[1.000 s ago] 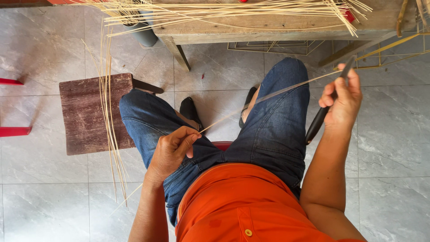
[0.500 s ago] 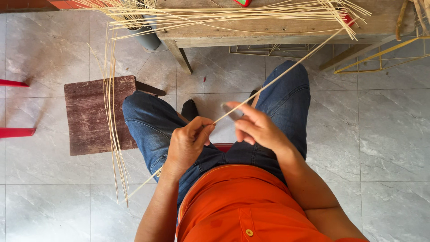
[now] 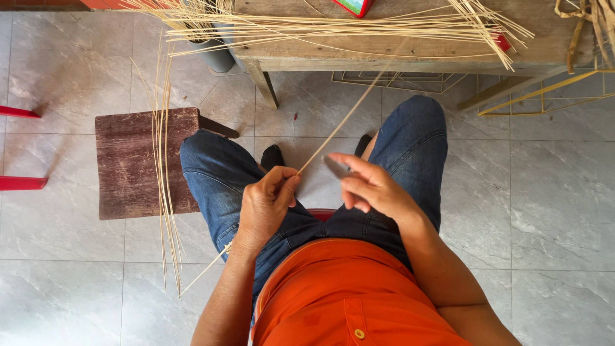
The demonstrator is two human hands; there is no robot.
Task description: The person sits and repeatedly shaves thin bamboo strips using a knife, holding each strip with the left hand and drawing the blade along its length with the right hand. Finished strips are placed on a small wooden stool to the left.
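Fingers (image 3: 282,186) of the left hand (image 3: 266,208) are pinched on a thin cane strip (image 3: 339,125), which runs from above the lap up toward the counter's (image 3: 397,57) front edge. Right hand (image 3: 375,189) is closed around a small blade (image 3: 334,166) just beside the strip. Compared with half a second earlier, the hands have drawn slightly apart. Loose strips (image 3: 163,192) hang past the wooden stool (image 3: 128,166).

Rough wooden workbench (image 3: 410,54): long pale cane strips (image 3: 333,25) strewn across its top. Grey tiled floor (image 3: 551,192): dark wooden stool (image 3: 128,166), yellow wire frame (image 3: 544,96).
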